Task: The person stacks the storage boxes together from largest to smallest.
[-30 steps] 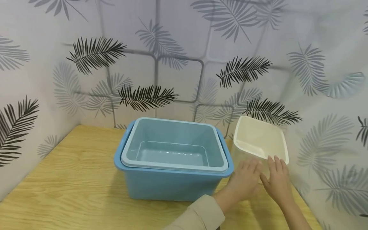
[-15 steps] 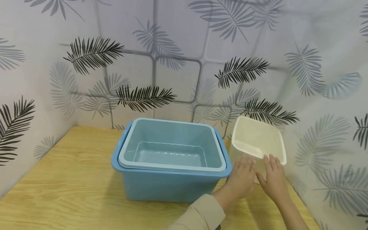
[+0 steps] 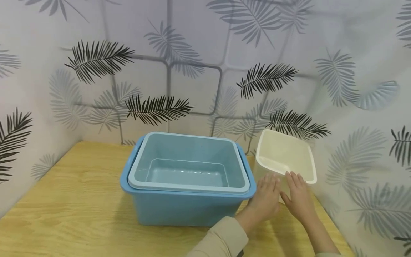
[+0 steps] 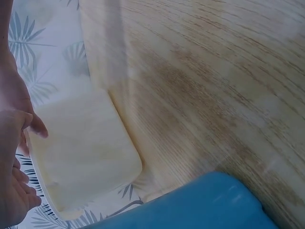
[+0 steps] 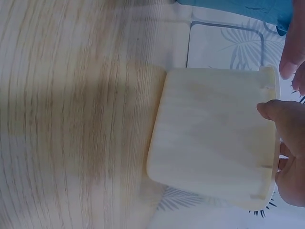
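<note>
At the right of the head view stands a cream square bin (image 3: 285, 153), upright with its mouth up. My right hand (image 3: 300, 201) has its fingers laid straight up against the bin's front rim. In the right wrist view its thumb (image 5: 268, 109) lies over the bin's outer side, near the rim. My left hand (image 3: 264, 198) is beside it, fingers extended upward in front of the bin's near left side; whether they touch is unclear. To the left sits a blue tub (image 3: 189, 210) with a lighter blue tub (image 3: 189, 175) nested inside it.
Everything stands on a wood-grain table (image 3: 74, 200). A wall covering (image 3: 199, 43) with leaf prints rises behind and at both sides. The cream bin is close to the table's right edge, near the blue tub.
The head view has turned slightly right, shifting the scene left. Both hands have shifted a little left along the cream bin's front. The tubs have not visibly moved.
</note>
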`<state>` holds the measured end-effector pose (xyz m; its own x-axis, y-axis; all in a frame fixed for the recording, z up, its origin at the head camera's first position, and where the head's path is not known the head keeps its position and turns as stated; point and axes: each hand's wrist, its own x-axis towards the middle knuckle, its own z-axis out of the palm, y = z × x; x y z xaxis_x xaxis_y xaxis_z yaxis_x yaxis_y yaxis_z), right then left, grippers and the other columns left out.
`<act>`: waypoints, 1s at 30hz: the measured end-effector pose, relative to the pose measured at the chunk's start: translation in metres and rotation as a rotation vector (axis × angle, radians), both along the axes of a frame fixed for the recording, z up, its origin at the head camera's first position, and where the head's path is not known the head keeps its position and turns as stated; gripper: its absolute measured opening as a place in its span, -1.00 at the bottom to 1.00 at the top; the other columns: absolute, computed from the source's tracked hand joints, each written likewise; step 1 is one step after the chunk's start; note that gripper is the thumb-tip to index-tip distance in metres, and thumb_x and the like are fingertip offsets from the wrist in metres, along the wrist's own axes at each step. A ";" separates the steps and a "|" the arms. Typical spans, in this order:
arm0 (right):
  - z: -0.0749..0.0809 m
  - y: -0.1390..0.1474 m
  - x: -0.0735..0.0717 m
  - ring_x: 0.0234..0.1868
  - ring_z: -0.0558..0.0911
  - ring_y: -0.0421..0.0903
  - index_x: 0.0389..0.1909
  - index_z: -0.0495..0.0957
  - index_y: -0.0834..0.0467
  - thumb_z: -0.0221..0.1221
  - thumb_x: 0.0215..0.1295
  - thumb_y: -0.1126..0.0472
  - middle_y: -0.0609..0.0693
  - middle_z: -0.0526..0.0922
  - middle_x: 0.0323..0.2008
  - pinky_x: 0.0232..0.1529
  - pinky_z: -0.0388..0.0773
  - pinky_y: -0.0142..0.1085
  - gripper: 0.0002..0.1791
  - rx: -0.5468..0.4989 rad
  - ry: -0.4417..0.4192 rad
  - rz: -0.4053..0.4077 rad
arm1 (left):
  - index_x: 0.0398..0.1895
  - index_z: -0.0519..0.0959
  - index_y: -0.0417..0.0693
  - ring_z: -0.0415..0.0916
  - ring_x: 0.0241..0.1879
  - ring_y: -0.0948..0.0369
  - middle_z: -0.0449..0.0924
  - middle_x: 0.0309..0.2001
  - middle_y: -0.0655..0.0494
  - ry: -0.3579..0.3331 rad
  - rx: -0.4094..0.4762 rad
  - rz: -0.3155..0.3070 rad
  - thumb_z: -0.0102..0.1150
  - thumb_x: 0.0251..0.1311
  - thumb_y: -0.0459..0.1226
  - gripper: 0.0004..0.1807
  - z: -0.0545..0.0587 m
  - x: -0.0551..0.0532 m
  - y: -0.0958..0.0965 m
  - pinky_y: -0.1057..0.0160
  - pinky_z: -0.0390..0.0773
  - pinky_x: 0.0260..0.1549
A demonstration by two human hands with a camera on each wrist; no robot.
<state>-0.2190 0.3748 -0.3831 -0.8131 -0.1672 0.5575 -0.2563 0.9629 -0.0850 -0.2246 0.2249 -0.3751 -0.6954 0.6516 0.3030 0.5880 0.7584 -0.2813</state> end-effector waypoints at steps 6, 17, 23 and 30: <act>-0.003 0.001 0.001 0.15 0.23 0.51 0.13 0.26 0.54 0.27 -0.01 0.39 0.55 0.31 0.11 0.15 0.19 0.29 -0.33 -0.018 0.024 0.025 | 0.40 0.10 -0.04 0.06 0.40 0.09 0.07 0.42 0.07 0.035 0.027 0.014 -0.06 0.20 0.19 -0.19 -0.001 -0.003 -0.003 0.24 0.20 0.32; -0.008 0.012 0.014 0.12 0.23 0.53 0.08 0.30 0.55 0.24 -0.03 0.49 0.57 0.32 0.07 0.10 0.18 0.34 -0.41 -0.147 0.073 0.082 | 0.41 0.12 0.00 0.05 0.40 0.09 0.07 0.42 0.05 0.090 -0.027 0.096 -0.12 0.23 0.16 -0.25 -0.002 -0.006 -0.003 0.28 0.21 0.30; -0.008 0.016 0.020 0.10 0.26 0.52 0.04 0.34 0.52 0.23 -0.04 0.51 0.55 0.35 0.05 0.06 0.21 0.34 -0.46 -0.168 0.101 0.086 | 0.41 0.10 0.02 0.02 0.42 0.10 0.07 0.43 0.09 0.100 -0.102 0.116 -0.23 0.29 0.15 -0.29 -0.003 -0.005 -0.003 0.29 0.19 0.32; -0.008 0.023 0.026 0.12 0.26 0.50 0.04 0.35 0.49 0.19 0.01 0.51 0.53 0.35 0.06 0.12 0.16 0.33 -0.50 -0.198 0.085 0.067 | 0.39 0.14 0.00 0.02 0.42 0.14 0.10 0.42 0.11 0.071 -0.039 0.036 -0.19 0.31 0.09 -0.34 -0.004 0.000 -0.006 0.32 0.18 0.32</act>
